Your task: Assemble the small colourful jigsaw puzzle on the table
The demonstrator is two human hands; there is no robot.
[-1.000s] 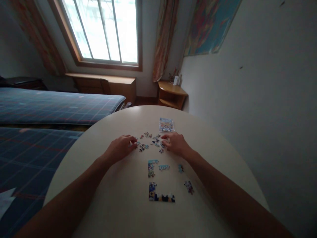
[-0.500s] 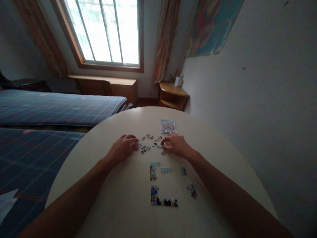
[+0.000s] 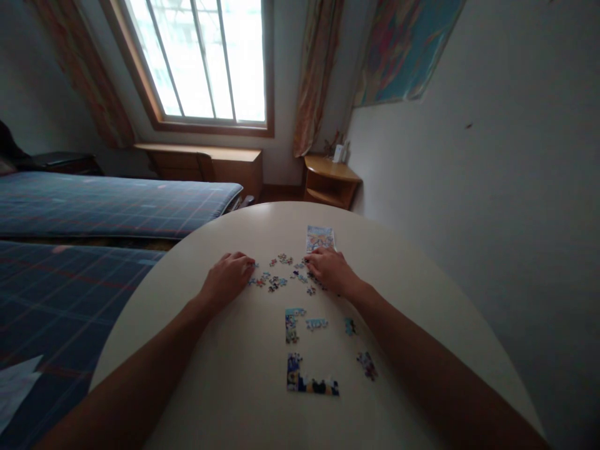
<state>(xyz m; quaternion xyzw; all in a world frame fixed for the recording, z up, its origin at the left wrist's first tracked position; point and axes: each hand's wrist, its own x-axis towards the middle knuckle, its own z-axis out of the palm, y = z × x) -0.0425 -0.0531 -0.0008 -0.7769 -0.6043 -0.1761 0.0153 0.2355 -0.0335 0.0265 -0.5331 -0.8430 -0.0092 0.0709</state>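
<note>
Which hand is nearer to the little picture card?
Right. The right hand is at the near edge of the picture card, overlapping it in view; contact is unclear. The left hand is farther off, to the card's left, beside loose puzzle pieces.

One left hand [image 3: 228, 277], one right hand [image 3: 329, 270], one table [image 3: 220, 375], five puzzle patches [image 3: 292, 375]

The five patches are separate. Loose puzzle pieces [image 3: 274, 284] number over a dozen, too small and partly covered to count exactly. There is one picture card [image 3: 320, 237]. In the room: one window [image 3: 212, 69], two curtains [image 3: 316, 81], two plaid mattresses [image 3: 117, 200], one desk [image 3: 240, 170], one corner shelf [image 3: 330, 169], one wall poster [image 3: 407, 53].
</note>
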